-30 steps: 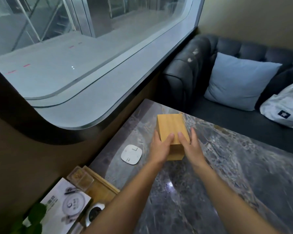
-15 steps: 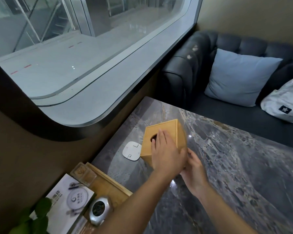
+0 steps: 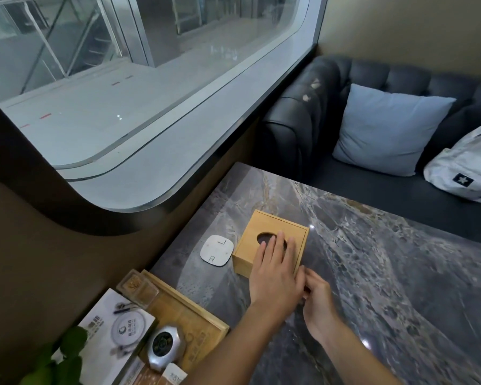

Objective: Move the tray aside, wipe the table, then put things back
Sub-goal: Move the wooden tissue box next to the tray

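A wooden tissue box point(image 3: 272, 225) stands on the grey marble table point(image 3: 386, 273) with its oval hole facing up. My left hand point(image 3: 275, 270) lies flat on its top, fingers reaching the hole. My right hand point(image 3: 318, 304) touches the box's near right side, its fingertips partly hidden behind my left hand. A wooden tray point(image 3: 184, 309) sits at the table's near left corner against the wall, apart from both hands.
A white square pad point(image 3: 216, 250) lies just left of the box. In or by the tray are a silver round device point(image 3: 165, 347), a printed card point(image 3: 117, 329) and a small clear container point(image 3: 138, 286). A dark sofa point(image 3: 303, 120) with a blue cushion point(image 3: 386, 129) and a white bag point(image 3: 467, 168) stands beyond the table.
Both hands tipped the tissue box so its hole faces up and brought it down beside the white pad. My left hand moved onto its top.
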